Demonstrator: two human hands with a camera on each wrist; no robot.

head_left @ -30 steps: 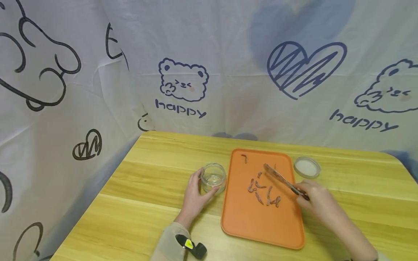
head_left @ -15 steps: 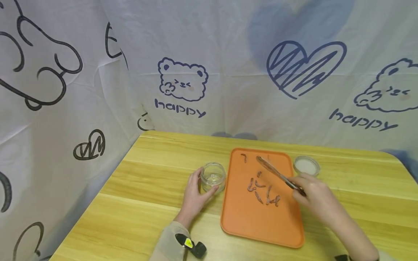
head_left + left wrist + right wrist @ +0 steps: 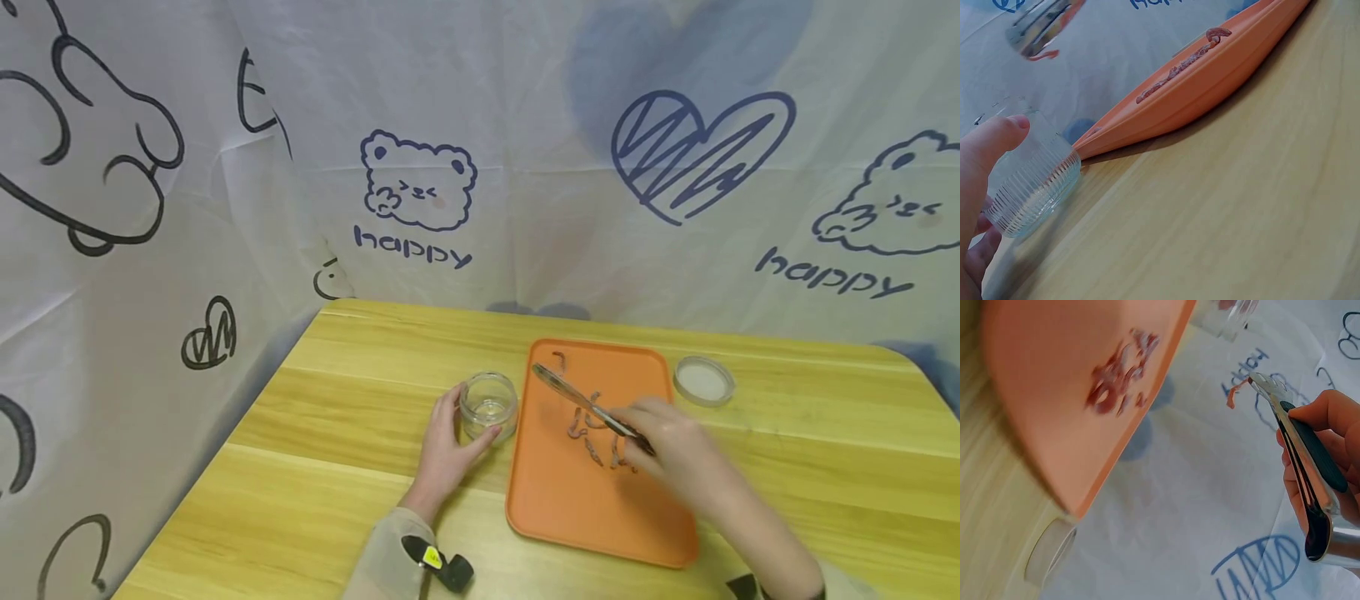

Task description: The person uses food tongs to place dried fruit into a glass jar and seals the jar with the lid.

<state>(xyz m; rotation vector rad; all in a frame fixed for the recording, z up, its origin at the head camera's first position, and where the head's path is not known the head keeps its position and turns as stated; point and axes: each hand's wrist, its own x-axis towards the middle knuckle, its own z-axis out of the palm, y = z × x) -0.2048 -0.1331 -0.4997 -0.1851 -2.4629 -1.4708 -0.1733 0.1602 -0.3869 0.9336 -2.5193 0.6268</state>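
My left hand (image 3: 444,457) holds a clear ribbed glass jar (image 3: 489,408) upright on the table, fingers and thumb around its sides. In my right hand (image 3: 678,450) are metal tongs (image 3: 577,397) with dark grips, raised over the orange tray (image 3: 600,525), their tips towards the jar. A small reddish strip (image 3: 1230,398) dangles from the tong tips in the right wrist view. Several thin, curled, reddish-brown strips (image 3: 592,452) that look like dried meat lie on the tray, partly hidden by the tongs and right hand.
A round, shallow lid (image 3: 705,381) lies right of the tray at its far end. The wooden table (image 3: 337,400) ends at a white cloth backdrop (image 3: 525,208) with drawings. The tray's raised rim stands close beside the jar.
My right hand has carried the tongs with the strip leftward across the tray, towards the jar. The left hand and jar have stayed in place.
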